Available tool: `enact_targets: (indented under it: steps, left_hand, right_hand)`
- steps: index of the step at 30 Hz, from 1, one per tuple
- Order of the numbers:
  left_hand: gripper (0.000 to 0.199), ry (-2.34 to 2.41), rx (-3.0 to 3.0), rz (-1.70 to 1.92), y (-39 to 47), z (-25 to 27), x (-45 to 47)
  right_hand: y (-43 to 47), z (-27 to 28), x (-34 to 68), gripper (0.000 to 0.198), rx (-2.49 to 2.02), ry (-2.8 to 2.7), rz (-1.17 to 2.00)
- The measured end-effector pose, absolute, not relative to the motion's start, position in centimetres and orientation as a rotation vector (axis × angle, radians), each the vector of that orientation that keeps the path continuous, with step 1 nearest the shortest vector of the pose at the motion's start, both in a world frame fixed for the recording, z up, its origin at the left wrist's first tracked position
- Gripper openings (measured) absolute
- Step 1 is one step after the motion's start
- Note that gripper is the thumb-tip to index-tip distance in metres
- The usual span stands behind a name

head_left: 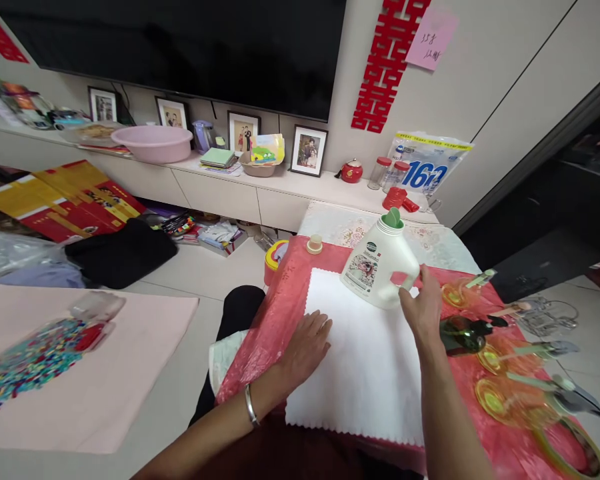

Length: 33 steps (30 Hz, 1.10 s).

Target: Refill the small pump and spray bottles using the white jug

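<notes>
A white laundry detergent jug point(380, 263) stands upright on the far part of a white scallop-edged sheet point(360, 373). Its mouth holds a green spout point(393, 218); a pale cap point(315, 244) sits apart on the red plastic table cover point(290, 287). My right hand point(425, 303) is at the jug's handle, thumb in front of it and fingers apart; no finger shows through the handle's gap. Flat on the left side of the sheet rests my left hand point(307, 347), empty, with a silver bracelet point(251, 405) on its wrist.
To the right are a dark green bottle point(463, 335), several orange cups point(495, 397) with tools in them, and a tape roll point(577, 447). At left, a pink-topped table point(145, 333) carries colourful small pieces point(40, 360). Behind runs a white cabinet point(220, 190).
</notes>
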<state>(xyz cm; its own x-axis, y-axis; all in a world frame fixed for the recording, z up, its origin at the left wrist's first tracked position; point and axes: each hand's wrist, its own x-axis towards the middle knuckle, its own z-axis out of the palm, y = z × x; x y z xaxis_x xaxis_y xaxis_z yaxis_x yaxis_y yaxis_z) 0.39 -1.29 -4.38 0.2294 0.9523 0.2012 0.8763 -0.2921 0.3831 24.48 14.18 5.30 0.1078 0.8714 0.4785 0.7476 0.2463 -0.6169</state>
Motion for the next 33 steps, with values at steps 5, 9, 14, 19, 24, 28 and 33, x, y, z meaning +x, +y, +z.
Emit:
enact_targets:
  steps: [5, 9, 14, 19, 24, 28, 33]
  left_hand:
    - [0.042, 1.758, 2.283, 0.634, -1.3, -6.8, 0.1]
    - [0.041, 1.748, 2.249, 0.676, -1.3, -7.2, 0.0]
    - [0.041, 1.725, 2.222, 0.769, -1.3, -7.3, -0.2]
    - [0.042, 1.733, 2.198, 0.918, -1.4, -7.8, -0.5]
    - [0.043, 1.717, 2.234, 0.977, -1.4, -8.2, -0.6]
    - [0.04, 1.691, 2.255, 1.002, -1.2, -8.4, -0.7]
    - [0.039, 1.695, 2.286, 1.021, -1.1, -8.6, -0.9]
  right_hand:
    - [18.0, 3.5, 23.7, 0.042, -1.574, -1.455, 0.411]
    - [18.6, 2.7, 23.2, 0.034, -1.534, -1.243, 0.566]
    - [15.7, 4.4, 24.4, 0.034, -1.337, -1.174, 0.718]
    - [11.1, 4.1, 25.3, 0.039, -1.24, -1.257, 0.897]
    - [9.1, 2.6, 24.9, 0.038, -1.283, -1.361, 0.912]
    - [8.0, 3.0, 24.8, 0.048, -1.324, -1.429, 0.805]
    - [2.9, 2.7, 26.8, 0.065, -1.471, -1.349, 0.615]
